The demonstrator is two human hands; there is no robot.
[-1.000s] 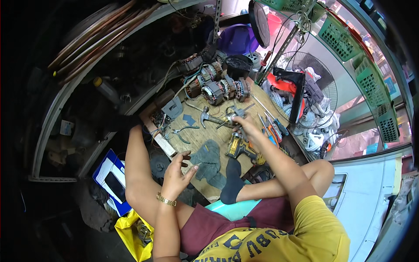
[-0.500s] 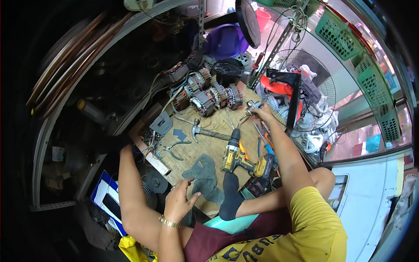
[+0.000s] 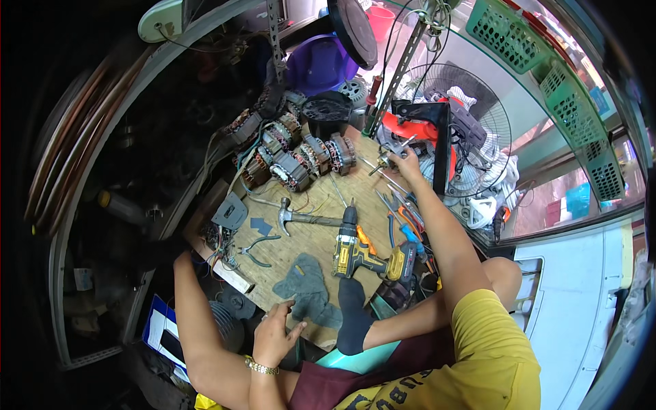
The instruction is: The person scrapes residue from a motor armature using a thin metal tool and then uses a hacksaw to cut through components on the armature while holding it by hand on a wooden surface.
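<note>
At the far right edge of the wooden board (image 3: 311,236), my right hand (image 3: 408,164) pinches a small silvery metal part (image 3: 389,152) with a thin rod sticking out. Its exact kind is hard to make out. My left hand (image 3: 277,333) is empty, fingers apart, just in front of a dark grey-green cloth (image 3: 301,290). A yellow and black cordless drill (image 3: 355,254) lies mid-board beside my socked foot (image 3: 352,314), bit pointing away. Left of it rest a claw hammer (image 3: 311,218) and pliers (image 3: 256,250).
Several wound motor stators (image 3: 290,169) crowd the board's far side. Screwdrivers and orange-handled pliers (image 3: 410,222) lie right of the drill. A black bracket (image 3: 441,147) and fan guard (image 3: 495,123) stand beyond my right hand. A purple basin (image 3: 318,65) sits behind.
The view has shifted, so the board appears further left. My right hand has moved slightly away and to the right with the metal part, which is now tilted differently. My left hand stays spread.
</note>
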